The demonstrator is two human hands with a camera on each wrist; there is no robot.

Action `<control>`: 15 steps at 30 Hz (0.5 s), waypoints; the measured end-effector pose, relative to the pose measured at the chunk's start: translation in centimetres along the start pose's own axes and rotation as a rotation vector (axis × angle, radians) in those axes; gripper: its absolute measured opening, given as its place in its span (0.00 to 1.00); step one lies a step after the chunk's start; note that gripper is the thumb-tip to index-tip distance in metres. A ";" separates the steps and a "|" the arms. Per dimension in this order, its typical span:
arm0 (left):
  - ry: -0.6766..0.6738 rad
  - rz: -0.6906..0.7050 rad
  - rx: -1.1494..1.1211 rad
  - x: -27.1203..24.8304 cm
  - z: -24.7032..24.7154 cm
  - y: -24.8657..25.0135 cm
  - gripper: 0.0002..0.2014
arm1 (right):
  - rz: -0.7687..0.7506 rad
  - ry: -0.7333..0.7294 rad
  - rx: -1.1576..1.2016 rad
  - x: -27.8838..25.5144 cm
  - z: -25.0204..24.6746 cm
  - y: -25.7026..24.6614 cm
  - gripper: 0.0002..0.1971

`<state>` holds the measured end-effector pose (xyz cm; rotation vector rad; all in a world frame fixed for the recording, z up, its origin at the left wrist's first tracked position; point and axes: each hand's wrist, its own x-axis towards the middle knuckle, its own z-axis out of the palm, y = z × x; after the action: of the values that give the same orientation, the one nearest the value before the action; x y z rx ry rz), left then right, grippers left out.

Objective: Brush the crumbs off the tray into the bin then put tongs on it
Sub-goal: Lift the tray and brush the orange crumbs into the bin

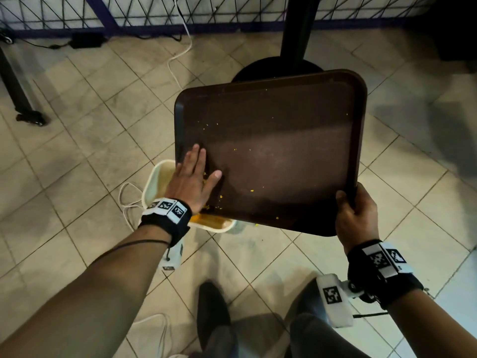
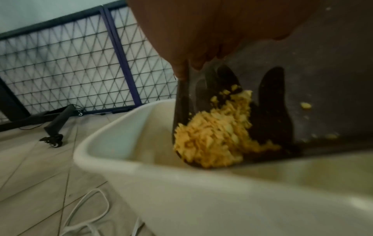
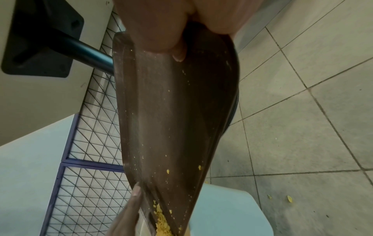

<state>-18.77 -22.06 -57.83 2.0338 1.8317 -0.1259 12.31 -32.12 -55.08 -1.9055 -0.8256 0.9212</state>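
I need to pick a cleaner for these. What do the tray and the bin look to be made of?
Tray: probably moulded plastic, dark brown, with a matte, finely textured face; the rounded corners and raised rim point that way. Bin: likely plastic too, cream, smooth with a soft sheen, thick rounded rim, yellowish staining inside. Neither can be told for certain from looks alone.

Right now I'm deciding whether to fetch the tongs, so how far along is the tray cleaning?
Done: most crumbs are gathered into a pile at the tray's low corner over the bin. In hand: the right hand grips the tilted tray while the left hand lies flat on it above the pile. Left: tipping the pile in, clearing scattered specks, then the tongs, which are not in view.
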 end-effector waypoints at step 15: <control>-0.010 0.116 0.117 -3.1 2.4 -0.9 0.37 | -0.013 0.009 -0.009 -0.1 0.2 -0.3 0.11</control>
<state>-19.62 -25.74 -59.26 2.2090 1.7325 -0.2148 12.07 -31.98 -54.80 -1.9086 -0.8376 0.9013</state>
